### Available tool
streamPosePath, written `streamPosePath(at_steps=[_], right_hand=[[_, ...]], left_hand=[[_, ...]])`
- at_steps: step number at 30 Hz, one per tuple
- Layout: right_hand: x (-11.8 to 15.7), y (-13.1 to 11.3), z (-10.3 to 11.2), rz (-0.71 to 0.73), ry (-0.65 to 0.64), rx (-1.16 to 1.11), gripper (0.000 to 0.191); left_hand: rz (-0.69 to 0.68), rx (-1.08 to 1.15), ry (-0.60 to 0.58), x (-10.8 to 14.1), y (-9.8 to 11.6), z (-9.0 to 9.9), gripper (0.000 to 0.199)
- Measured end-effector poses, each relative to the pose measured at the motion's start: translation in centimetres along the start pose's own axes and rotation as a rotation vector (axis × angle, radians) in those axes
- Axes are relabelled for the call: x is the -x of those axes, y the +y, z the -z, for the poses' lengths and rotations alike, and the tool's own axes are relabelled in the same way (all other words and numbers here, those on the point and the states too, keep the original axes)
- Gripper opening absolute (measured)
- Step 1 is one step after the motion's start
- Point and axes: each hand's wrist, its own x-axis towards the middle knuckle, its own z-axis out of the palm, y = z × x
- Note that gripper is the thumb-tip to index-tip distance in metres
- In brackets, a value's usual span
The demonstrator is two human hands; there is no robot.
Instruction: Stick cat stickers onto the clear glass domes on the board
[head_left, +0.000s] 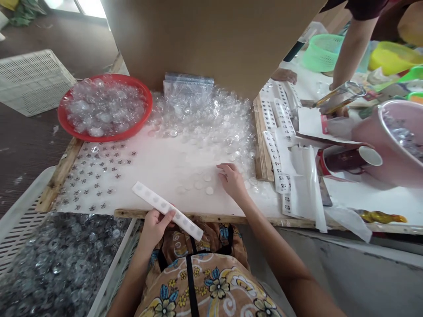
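My left hand (158, 224) grips a white strip (165, 206) with faint grey round marks, held slantwise over the table's front edge. My right hand (230, 179) reaches onto the white tabletop (155, 158), its fingers bent beside several small clear discs (209, 190); whether the fingertips hold one is too small to tell. Behind it spreads a heap of clear plastic pieces (211, 119). On the table's left part, rows of clear pieces with dark printed marks (99, 176) lie spaced out.
A red basin (148, 110) of clear pieces stands back left; below it a crate (20, 237) holds more. Cardboard (205, 39) rises behind the heap. Right of a wooden strip (262, 149) lie printed sheets (276, 163), a mug (370, 156) and a pink bucket (370, 127). Another person's arm (353, 48) is beyond.
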Motion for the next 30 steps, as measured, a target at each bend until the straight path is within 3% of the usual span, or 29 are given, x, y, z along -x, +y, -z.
streamPosePath(at_steps=[4, 9, 13, 16, 23, 30], right_hand=[[0.0, -0.5, -0.1, -0.043, 0.001, -0.136, 0.028], [-0.3, 0.5, 0.9, -0.069, 0.111, 0.064, 0.031], [0.5, 1.0, 0.7, -0.071, 0.02, -0.001, 0.033], [0.5, 0.4, 0.6, -0.083, 0.028, -0.025, 0.032], [-0.6, -0.8, 0.1, -0.002, -0.116, 0.136, 0.029], [-0.3, -0.1, 0.3, -0.059, -0.041, 0.037, 0.027]], left_hand=[[0.012, -0.005, -0.006, 0.0, 0.2, -0.1, 0.059], [0.016, -0.012, 0.01, 0.0, 0.1, -0.1, 0.059], [0.017, -0.012, 0.006, -0.1, 0.0, -0.1, 0.058], [0.018, -0.011, -0.001, -0.1, 0.2, -0.1, 0.059], [0.031, -0.033, 0.01, 0.1, 0.5, -0.2, 0.059], [0.028, -0.017, -0.006, -0.1, 0.0, 0.0, 0.062]])
